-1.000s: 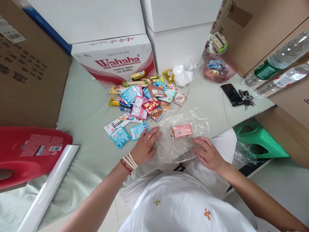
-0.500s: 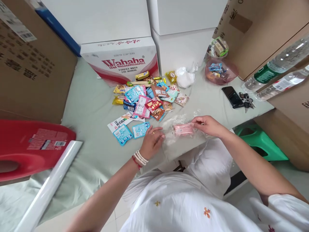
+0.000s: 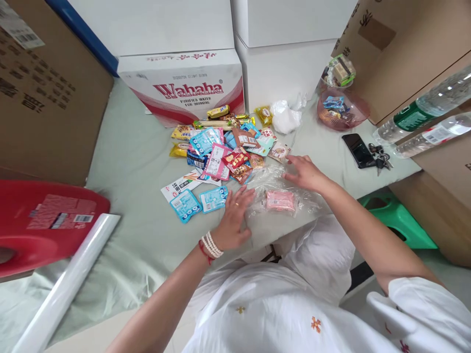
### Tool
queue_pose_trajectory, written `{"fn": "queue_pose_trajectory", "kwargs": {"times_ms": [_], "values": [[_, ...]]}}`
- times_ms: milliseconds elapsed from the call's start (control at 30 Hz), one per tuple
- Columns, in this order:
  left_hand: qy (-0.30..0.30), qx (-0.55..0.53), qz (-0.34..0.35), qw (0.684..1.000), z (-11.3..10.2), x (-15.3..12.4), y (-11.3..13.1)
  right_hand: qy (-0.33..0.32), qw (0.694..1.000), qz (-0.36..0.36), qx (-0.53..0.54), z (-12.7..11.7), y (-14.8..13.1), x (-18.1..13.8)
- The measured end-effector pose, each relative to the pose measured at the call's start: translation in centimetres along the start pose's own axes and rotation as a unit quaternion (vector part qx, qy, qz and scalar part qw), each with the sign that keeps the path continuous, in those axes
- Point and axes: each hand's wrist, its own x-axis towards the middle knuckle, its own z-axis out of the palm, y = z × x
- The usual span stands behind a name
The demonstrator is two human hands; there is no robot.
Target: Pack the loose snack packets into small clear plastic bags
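Observation:
A pink wrapped packet (image 3: 280, 201) lies on a clear plastic bag (image 3: 270, 179) near the table's front edge. Fingers spread, my left hand (image 3: 235, 218) rests just left of the bag, beside a light-blue sachet (image 3: 214, 199). My right hand (image 3: 305, 172) is open above the bag's far right side, its fingertips close to a small white snack packet (image 3: 279, 151). Neither hand grips anything. Beyond the bag is a heap of snack packets (image 3: 235, 159) in several colours, with another blue sachet (image 3: 186, 205) at its near left.
A Wahaha water carton (image 3: 184, 88) stands behind the heap. At the right are a pink bowl (image 3: 362, 110), a phone (image 3: 358, 150), keys (image 3: 382, 159) and two bottles (image 3: 406, 119). A red container (image 3: 47, 215) and a white roll (image 3: 73, 274) lie left.
My right hand has let go of the bag's right side and moved away from me, opening. My left hand's fingers have spread. The bag now lies flatter around the pink packet.

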Motion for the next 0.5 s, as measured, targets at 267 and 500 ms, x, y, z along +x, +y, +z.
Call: {"fn": "queue_pose_trajectory", "kwargs": {"times_ms": [267,500], "values": [[0.090,0.056,-0.192,0.976,1.8,3.5,-1.4,-0.076,0.991,0.096,0.063,1.6,-0.9,3.1],[0.118,0.099,-0.244,0.957,2.7,5.4,-2.0,-0.064,0.991,-0.023,0.113,-0.1,-0.8,2.6]]}}
